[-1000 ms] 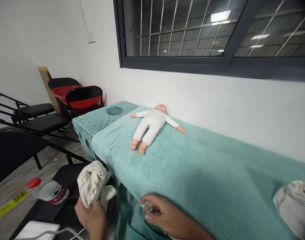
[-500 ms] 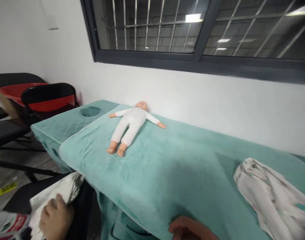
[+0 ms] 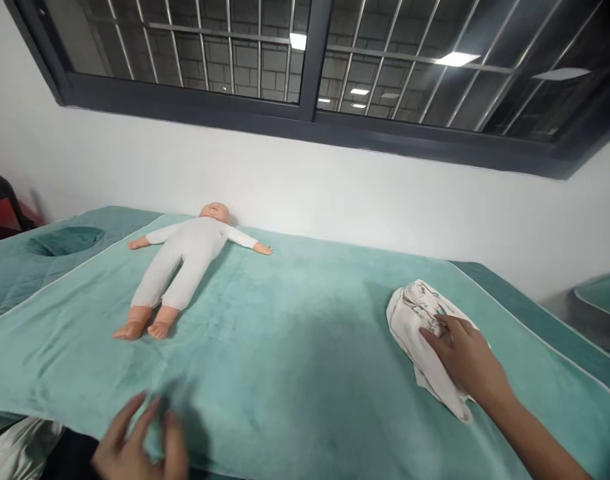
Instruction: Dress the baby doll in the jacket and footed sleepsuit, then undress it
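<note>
White cloth w/ small prints (image 3: 432,347), bunched on R part of green-covered bed (image 3: 305,373). R hand (image 3: 467,353) on it, fingers part-curled, thumb apart; can't tell if gripping. L hand (image 3: 142,443), blurred, fingers spread, nothing held, over bed's near edge. Baby doll (image 3: 187,257) in white, on its back, L part of bed, head nr wall (image 3: 305,187) below barred window (image 3: 305,120).

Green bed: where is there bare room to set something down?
Widest bare patch on the bed: between the doll and the white cloth. Smaller: between the doll's feet and the left hand. Crowded: at the cloth, where the right hand is.
</note>
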`<state>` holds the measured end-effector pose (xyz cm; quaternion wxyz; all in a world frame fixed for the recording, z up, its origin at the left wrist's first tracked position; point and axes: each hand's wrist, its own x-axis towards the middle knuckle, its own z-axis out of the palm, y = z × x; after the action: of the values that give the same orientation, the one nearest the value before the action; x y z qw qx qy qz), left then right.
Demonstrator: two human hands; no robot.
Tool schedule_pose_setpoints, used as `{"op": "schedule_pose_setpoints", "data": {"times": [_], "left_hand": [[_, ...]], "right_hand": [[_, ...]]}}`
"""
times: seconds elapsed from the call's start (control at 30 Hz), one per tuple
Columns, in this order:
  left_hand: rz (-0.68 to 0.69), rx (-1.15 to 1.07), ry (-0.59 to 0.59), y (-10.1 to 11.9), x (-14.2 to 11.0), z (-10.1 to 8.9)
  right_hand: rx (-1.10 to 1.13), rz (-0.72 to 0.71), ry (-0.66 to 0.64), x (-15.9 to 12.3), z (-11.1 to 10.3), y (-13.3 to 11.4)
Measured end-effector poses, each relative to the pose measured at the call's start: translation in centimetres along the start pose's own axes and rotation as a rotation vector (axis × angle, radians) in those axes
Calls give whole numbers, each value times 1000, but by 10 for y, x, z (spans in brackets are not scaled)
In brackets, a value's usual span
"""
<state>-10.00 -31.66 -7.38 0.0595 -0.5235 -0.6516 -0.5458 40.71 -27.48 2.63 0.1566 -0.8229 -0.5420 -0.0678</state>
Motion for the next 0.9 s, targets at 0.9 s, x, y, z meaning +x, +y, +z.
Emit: {"op": "schedule_pose_setpoints", "data": {"times": [0.9], "left_hand": [[-575, -1033, -840, 137, 39, 177]], "right_hand": [[643, -276, -168, 25, -13, -111]]}}
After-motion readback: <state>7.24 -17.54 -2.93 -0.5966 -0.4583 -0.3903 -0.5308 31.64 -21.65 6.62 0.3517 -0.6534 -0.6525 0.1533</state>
